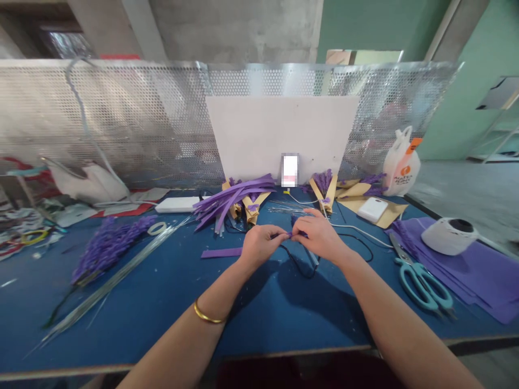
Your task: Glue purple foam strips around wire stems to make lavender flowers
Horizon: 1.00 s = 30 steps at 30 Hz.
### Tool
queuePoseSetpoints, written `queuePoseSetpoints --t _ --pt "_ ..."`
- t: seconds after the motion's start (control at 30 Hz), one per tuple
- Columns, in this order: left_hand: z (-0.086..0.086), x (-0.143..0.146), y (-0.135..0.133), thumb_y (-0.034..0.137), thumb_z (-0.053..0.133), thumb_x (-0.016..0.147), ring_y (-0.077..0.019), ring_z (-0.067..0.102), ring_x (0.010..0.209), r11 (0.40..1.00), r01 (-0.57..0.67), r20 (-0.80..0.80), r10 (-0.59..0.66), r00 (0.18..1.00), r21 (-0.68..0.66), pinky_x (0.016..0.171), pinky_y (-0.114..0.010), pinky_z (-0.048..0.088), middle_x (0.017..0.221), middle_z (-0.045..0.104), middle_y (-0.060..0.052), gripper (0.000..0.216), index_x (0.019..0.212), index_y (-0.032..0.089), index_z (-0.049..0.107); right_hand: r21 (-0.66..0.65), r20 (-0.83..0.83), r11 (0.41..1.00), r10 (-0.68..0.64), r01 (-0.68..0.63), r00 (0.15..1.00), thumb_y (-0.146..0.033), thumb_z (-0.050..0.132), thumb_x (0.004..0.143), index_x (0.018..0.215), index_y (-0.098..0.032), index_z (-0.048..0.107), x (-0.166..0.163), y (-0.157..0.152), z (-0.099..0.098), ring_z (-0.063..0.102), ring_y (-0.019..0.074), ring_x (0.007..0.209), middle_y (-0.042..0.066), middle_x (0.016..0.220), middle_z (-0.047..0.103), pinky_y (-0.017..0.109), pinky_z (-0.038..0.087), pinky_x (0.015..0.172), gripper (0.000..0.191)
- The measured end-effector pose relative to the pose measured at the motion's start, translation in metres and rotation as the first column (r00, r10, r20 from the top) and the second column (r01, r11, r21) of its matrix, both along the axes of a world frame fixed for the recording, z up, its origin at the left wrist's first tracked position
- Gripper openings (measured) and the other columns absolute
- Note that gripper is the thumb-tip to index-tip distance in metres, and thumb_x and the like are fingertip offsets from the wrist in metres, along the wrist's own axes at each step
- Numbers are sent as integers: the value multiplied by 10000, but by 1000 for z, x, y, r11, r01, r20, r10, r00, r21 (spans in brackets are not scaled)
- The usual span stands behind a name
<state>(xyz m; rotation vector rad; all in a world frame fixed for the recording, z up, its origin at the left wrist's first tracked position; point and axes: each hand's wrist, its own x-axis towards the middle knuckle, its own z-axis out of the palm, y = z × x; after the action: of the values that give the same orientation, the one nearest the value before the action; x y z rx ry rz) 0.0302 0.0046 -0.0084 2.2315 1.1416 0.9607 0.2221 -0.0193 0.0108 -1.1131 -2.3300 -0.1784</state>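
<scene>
My left hand [261, 246] and my right hand [318, 236] meet over the middle of the table, fingertips pinched close together. Between them shows a small purple piece [290, 235], mostly hidden by the fingers, so its shape is unclear. A dark cord [300, 270] loops on the table beneath the hands. Left of my left hand lies a flat purple strip [221, 253]. Beyond it, a pile of long purple strips [239, 197] rests across small bunches of purple flowers wrapped in brown paper [250, 212]. Thin wires [290, 208] lie just past my right hand.
At left are a purple flower bundle [111, 246], a long sheaf of wires [117, 278] and a tape roll [157, 228]. Blue-handled scissors [421, 281], purple sheets [482, 275] and a white thread cone [449, 236] lie at right. A phone [290, 170] leans against a white board [251, 129].
</scene>
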Motion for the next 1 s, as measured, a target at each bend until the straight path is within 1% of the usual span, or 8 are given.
queuePoseSetpoints --t 0.13,0.23,0.33,0.5,0.7,0.83,1.0 --pt "0 1 -1 321 592 812 -138 658 801 999 -3 -4 3 1000 34 715 -202 449 873 742 32 169 853 265 746 -4 -2 1000 3 -3 1000 -210 598 830 729 -205 565 0 0 -1 598 133 725 -31 719 648 398 277 1035 106" --pt "0 2 -2 327 589 815 -142 658 793 998 -17 -43 20 999 58 706 -206 442 844 743 24 175 813 256 749 3 -1 1000 20 -20 1000 -211 606 822 728 -207 567 0 1 -2 598 136 719 -32 713 648 401 290 1024 101" --pt "1 2 -3 339 596 813 -142 661 808 998 -37 -33 39 999 54 698 -203 438 852 744 23 175 807 258 750 26 -6 999 25 -25 1000 -218 602 825 726 -212 566 1 2 -3 597 139 709 -32 715 651 410 298 1020 106" --pt "2 2 -3 370 597 810 -136 661 756 998 -66 2 66 998 -3 661 -200 438 791 740 25 195 781 255 751 54 -10 998 -20 20 1000 -214 596 830 725 -217 559 5 2 0 601 135 702 -36 737 660 410 298 1023 112" --pt "1 2 -2 357 601 809 -147 663 798 999 -54 14 54 998 6 694 -206 446 847 745 23 177 817 267 753 95 16 995 -40 38 999 -201 589 829 726 -219 569 6 1 3 603 145 709 -30 731 663 413 307 1014 107" --pt "1 2 -2 361 600 807 -150 661 794 997 -72 -4 72 997 11 663 -205 437 837 744 17 183 818 260 752 98 26 994 -55 52 998 -209 575 841 724 -218 560 10 3 4 604 148 709 -27 734 663 415 295 1022 118" --pt "2 2 -3 368 586 811 -141 649 732 994 -106 -27 105 994 -6 593 -199 409 744 731 18 197 804 253 746 149 2 980 -134 132 991 -184 552 837 716 -224 568 17 4 6 598 150 702 -30 730 665 408 314 1005 128"
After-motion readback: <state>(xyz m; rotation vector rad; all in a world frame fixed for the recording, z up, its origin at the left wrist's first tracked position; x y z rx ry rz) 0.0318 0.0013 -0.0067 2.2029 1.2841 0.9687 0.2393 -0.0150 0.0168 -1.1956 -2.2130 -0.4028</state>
